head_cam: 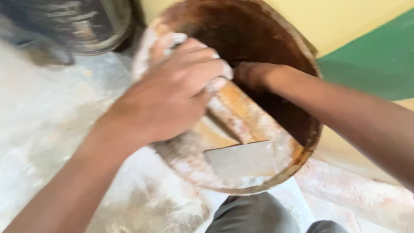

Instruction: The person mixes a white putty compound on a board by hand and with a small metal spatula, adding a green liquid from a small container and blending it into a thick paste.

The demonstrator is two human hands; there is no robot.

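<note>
A round, rusty brown metal drum [302,56] lies tilted toward me, its near rim coated in white powder. My left hand [172,90] grips the upper left rim, fingers curled over the powdery edge. My right hand [254,74] reaches inside the drum with its fingers closed; what it holds is hidden in the dark interior. A flat grey metal blade [241,162] lies inside against the drum's lower wall, next to a powder-covered wooden slat [241,114]. The picture is motion-blurred.
A white, dusty floor [51,121] spreads to the left. A dark round metal container [82,21] stands at the upper left. A yellow and green wall [371,51] is behind the drum. My grey trouser knee [254,215] is below it.
</note>
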